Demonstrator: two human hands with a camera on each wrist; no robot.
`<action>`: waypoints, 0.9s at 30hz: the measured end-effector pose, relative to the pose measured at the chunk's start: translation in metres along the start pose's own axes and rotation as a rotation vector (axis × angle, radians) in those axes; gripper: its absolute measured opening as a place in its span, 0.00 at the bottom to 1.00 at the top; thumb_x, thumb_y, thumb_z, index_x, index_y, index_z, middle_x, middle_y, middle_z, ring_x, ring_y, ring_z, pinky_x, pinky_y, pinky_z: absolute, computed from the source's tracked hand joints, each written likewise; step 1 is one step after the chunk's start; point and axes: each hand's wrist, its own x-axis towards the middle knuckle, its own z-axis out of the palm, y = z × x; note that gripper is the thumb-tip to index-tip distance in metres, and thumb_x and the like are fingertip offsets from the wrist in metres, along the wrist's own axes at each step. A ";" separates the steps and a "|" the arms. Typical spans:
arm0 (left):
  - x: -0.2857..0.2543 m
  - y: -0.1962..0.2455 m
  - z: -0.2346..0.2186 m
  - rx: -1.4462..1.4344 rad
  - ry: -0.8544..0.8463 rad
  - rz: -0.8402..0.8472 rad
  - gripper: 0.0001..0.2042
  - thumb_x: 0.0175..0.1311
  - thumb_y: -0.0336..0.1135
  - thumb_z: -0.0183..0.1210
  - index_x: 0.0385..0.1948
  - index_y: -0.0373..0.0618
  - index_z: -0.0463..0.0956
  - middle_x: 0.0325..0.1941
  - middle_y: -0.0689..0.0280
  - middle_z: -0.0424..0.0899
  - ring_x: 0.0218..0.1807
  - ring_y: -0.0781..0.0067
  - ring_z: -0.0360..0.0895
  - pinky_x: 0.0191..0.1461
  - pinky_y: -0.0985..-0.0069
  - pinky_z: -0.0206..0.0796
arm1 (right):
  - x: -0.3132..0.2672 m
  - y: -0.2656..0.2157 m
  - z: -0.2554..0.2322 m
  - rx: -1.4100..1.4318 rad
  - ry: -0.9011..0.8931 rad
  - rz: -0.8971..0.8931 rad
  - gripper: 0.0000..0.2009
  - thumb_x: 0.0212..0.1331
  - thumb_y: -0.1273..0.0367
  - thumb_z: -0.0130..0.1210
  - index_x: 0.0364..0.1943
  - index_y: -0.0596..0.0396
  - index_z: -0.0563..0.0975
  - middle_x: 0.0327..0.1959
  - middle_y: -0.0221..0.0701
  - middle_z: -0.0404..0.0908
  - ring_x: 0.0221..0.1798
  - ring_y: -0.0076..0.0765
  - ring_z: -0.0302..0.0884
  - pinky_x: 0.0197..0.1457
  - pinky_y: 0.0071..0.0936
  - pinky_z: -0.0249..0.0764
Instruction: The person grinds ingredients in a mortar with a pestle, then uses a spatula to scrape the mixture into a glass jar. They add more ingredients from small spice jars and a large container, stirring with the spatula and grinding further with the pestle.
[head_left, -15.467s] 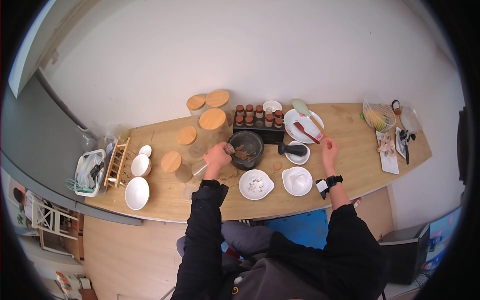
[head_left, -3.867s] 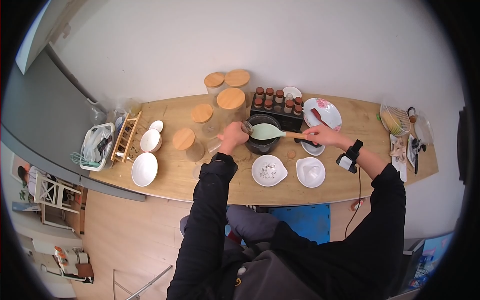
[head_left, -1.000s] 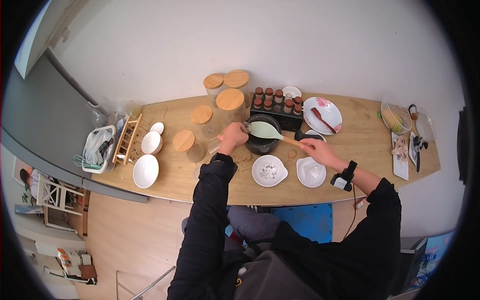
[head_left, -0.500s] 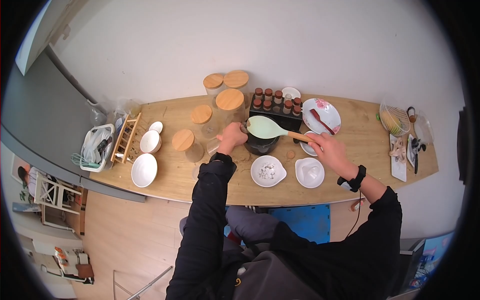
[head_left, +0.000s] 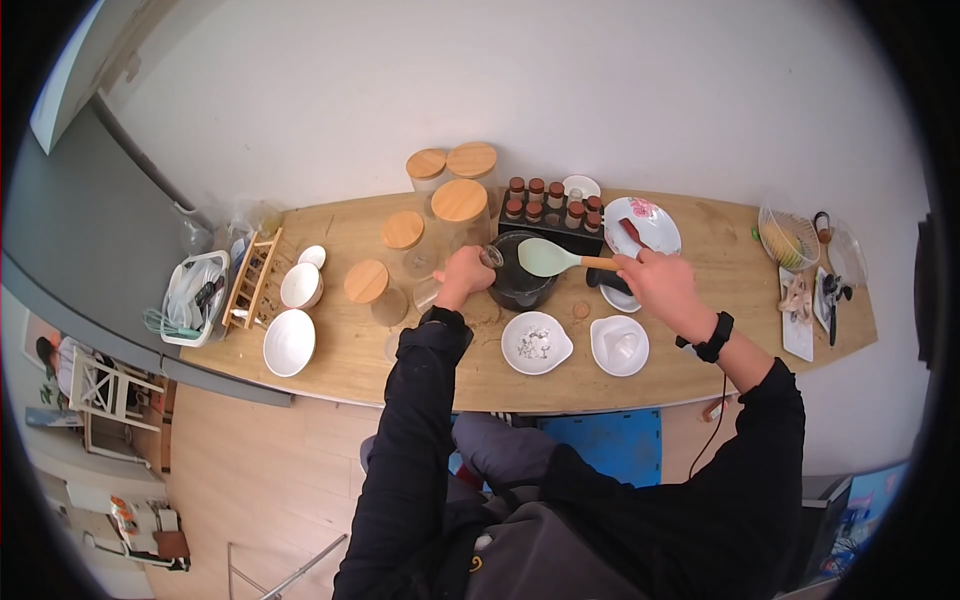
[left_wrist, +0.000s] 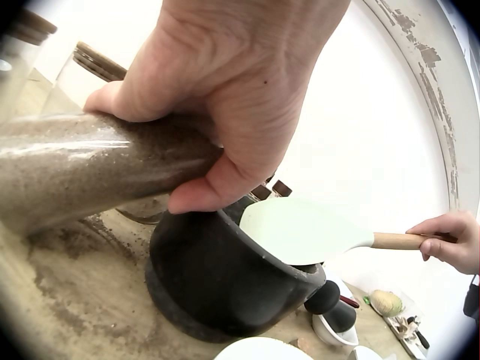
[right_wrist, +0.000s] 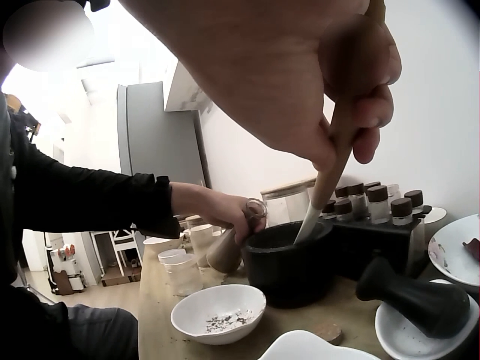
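My left hand (head_left: 465, 272) grips the neck of a tilted glass bottle (left_wrist: 90, 165) of brown powder, its mouth right at the rim of the black mortar (left_wrist: 217, 277). In the right wrist view the bottle's open mouth shows above my fingers. My right hand (head_left: 660, 290) holds the wooden handle of a pale green silicone spoon (head_left: 548, 258), whose head dips over the mortar's opening. The mortar's contents are mostly hidden by the spoon. A black pestle (right_wrist: 412, 300) lies in a small white bowl to the right.
Behind the mortar stands a black rack (right_wrist: 375, 244) of brown-capped spice jars. Wood-lidded glass jars (head_left: 461, 202) stand to the left. In front are a spouted bowl with dark bits (head_left: 537, 343) and another white bowl (head_left: 620, 346). A floral plate (head_left: 650, 225) holds a red utensil.
The spoon lay on the floral plate earliest; my right hand took it to the mortar. Within the last second it rose, showing its broad face, then shifted right and tilted. The left hand stays put.
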 end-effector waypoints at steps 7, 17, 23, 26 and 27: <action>-0.001 -0.001 0.001 -0.019 0.005 0.008 0.17 0.37 0.27 0.57 0.36 0.49 0.78 0.39 0.60 0.83 0.51 0.52 0.77 0.55 0.40 0.54 | 0.029 -0.017 0.000 -0.244 0.138 -0.198 0.12 0.42 0.70 0.57 0.35 0.49 0.81 0.22 0.28 0.75 0.28 0.31 0.76 0.28 0.28 0.68; 0.000 -0.001 0.003 -0.002 0.054 0.023 0.17 0.42 0.29 0.55 0.38 0.51 0.79 0.41 0.59 0.83 0.52 0.51 0.76 0.55 0.40 0.54 | 0.062 -0.038 -0.010 -0.335 -0.055 -0.201 0.01 0.41 0.70 0.58 0.20 0.49 0.79 0.19 0.27 0.76 0.25 0.31 0.77 0.26 0.26 0.69; 0.008 -0.009 0.007 -0.006 -0.016 0.030 0.14 0.50 0.35 0.53 0.40 0.53 0.79 0.49 0.60 0.81 0.57 0.49 0.72 0.62 0.29 0.41 | 0.088 -0.032 -0.023 -0.207 -0.367 -0.209 0.03 0.40 0.69 0.59 0.16 0.51 0.80 0.22 0.36 0.80 0.28 0.35 0.81 0.27 0.31 0.73; 0.003 -0.007 0.006 -0.009 0.060 0.030 0.16 0.43 0.31 0.56 0.38 0.52 0.79 0.44 0.59 0.82 0.54 0.51 0.75 0.57 0.40 0.54 | 0.087 -0.021 -0.023 -0.045 -0.498 -0.099 0.06 0.47 0.67 0.58 0.24 0.53 0.82 0.25 0.39 0.81 0.30 0.40 0.81 0.30 0.35 0.74; 0.004 -0.007 0.007 -0.019 0.045 0.027 0.15 0.45 0.32 0.55 0.39 0.53 0.79 0.46 0.59 0.82 0.55 0.50 0.74 0.59 0.36 0.49 | 0.082 -0.018 -0.021 0.028 -0.506 -0.057 0.07 0.49 0.65 0.57 0.27 0.52 0.82 0.25 0.38 0.81 0.31 0.41 0.81 0.31 0.36 0.75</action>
